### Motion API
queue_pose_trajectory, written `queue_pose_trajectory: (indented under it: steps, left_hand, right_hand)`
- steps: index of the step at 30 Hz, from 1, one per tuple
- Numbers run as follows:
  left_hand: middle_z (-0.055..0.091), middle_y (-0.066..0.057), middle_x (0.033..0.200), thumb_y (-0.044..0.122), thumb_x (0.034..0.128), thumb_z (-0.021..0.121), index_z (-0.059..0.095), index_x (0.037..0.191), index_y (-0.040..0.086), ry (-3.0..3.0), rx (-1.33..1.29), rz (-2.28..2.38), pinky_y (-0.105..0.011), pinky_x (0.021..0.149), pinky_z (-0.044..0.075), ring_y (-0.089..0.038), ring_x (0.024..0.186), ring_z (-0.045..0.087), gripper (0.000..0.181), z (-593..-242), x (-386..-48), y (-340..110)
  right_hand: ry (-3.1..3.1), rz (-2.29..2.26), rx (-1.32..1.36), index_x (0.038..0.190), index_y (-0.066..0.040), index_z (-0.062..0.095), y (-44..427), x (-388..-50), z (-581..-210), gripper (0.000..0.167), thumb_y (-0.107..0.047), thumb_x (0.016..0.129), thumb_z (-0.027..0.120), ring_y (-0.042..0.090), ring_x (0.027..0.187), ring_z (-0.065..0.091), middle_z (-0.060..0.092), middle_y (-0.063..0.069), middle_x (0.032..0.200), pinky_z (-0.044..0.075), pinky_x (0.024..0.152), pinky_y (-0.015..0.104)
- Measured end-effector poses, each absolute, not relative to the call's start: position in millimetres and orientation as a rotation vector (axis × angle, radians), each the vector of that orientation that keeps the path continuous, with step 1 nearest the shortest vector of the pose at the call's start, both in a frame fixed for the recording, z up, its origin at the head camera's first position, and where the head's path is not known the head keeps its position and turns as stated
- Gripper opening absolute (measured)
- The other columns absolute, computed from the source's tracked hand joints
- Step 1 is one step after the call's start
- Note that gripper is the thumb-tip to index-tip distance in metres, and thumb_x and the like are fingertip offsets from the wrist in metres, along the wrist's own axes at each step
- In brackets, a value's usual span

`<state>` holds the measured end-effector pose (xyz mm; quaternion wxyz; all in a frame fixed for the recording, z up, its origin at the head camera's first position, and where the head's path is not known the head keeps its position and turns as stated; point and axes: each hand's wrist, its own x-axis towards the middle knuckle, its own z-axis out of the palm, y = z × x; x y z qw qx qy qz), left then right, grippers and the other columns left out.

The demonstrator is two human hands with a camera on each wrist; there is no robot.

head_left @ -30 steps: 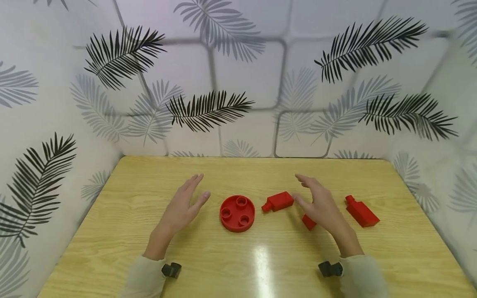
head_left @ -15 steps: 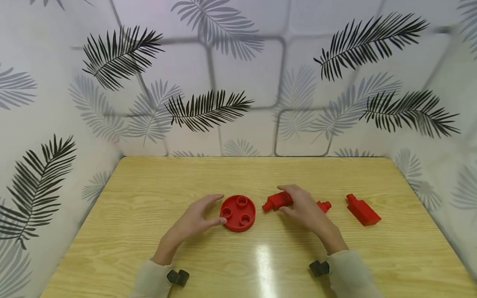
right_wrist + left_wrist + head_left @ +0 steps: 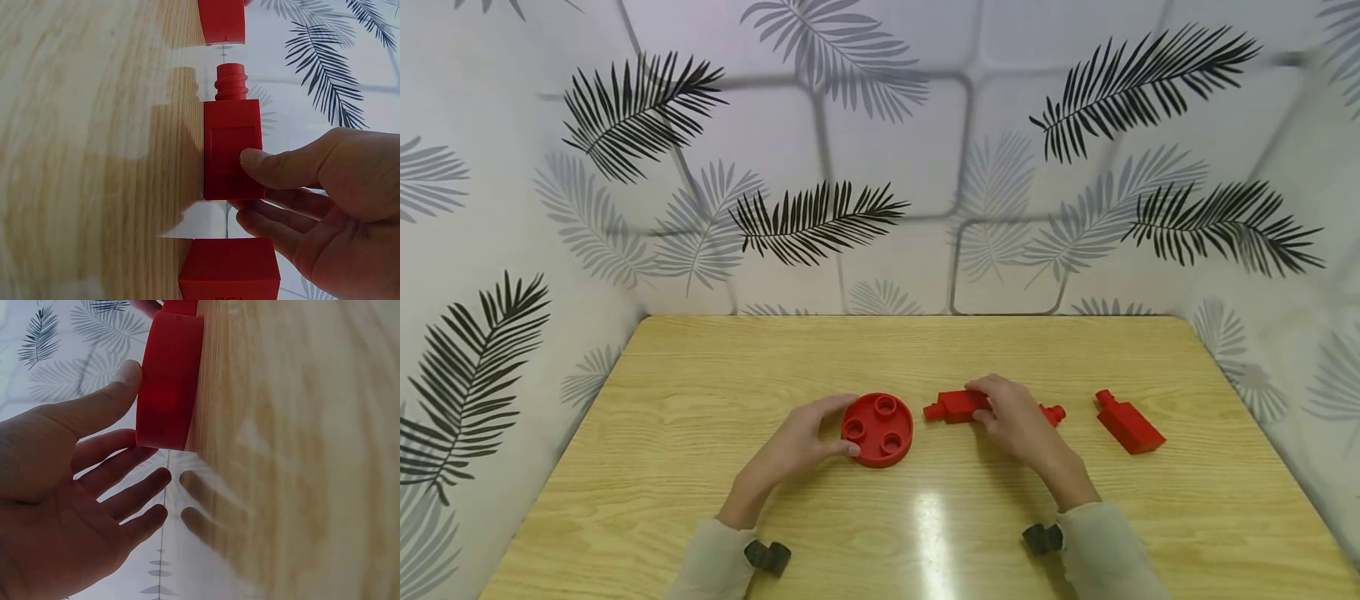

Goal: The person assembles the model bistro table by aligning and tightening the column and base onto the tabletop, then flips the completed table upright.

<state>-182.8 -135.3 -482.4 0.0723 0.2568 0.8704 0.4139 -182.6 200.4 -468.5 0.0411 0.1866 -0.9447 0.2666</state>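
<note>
Though red btl is boxy, rnd neck has ridges.

In front of me I have a yellowish wooden table, its grain showing, its far edge running along a whitish back wall. I see a streak of glare on the wood toward my side. Black fronds and grey fronds are printed on that wall, among blurred grey lines. I find more on the left wall and right wall.
</note>
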Motion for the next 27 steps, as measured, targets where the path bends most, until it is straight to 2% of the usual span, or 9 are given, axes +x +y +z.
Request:
queue_pose_trajectory:
  steps: [6, 14, 22, 27]
  left_hand:
    - [0.06, -0.014, 0.143, 0.013, 0.0841, 0.086, 0.058, 0.143, 0.002, 2.612, 0.756, 1.244, -0.05, 0.116, 0.04, -0.034, 0.138, 0.05, 0.067, -484.5, -184.4, -135.2]
    - [0.062, -0.016, 0.14, 0.013, 0.0839, 0.086, 0.06, 0.14, -0.001, 2.613, 0.765, 1.287, -0.05, 0.114, 0.042, -0.035, 0.135, 0.053, 0.064, -484.8, -182.8, -128.8]
    - [0.061, -0.016, 0.141, 0.013, 0.0831, 0.087, 0.059, 0.141, -0.001, 2.645, 0.723, 1.272, -0.049, 0.114, 0.043, -0.035, 0.135, 0.053, 0.066, -485.4, -180.5, -127.0]
    - [0.061, -0.016, 0.141, 0.013, 0.0832, 0.086, 0.059, 0.142, 0.0, 2.642, 0.723, 1.281, -0.048, 0.112, 0.044, -0.034, 0.134, 0.054, 0.066, -484.5, -180.0, -126.0]
  right_hand:
    - [-2.843, 0.898, 0.561, 0.124, 0.007, 0.067, 199.9, -178.9, -467.2, 0.037, 0.004, 0.088, 0.076, 0.039, 0.112, 0.065, 0.069, 0.021, 0.12, 0.056, 0.096, 0.053]
    - [-2.704, 1.124, 0.496, 0.127, 0.004, 0.067, 202.6, -173.6, -467.0, 0.039, 0.001, 0.09, 0.077, 0.036, 0.109, 0.068, 0.069, 0.018, 0.122, 0.059, 0.092, 0.049]
    - [-2.594, 1.416, 0.431, 0.134, -0.007, 0.065, 201.6, -167.3, -463.5, 0.039, -0.008, 0.095, 0.074, 0.039, 0.111, 0.069, 0.066, 0.014, 0.13, 0.061, 0.083, 0.044]
    - [-2.507, 1.53, 0.478, 0.132, -0.007, 0.067, 199.6, -163.3, -458.9, 0.037, -0.009, 0.096, 0.073, 0.036, 0.11, 0.07, 0.065, 0.012, 0.128, 0.061, 0.085, 0.043]
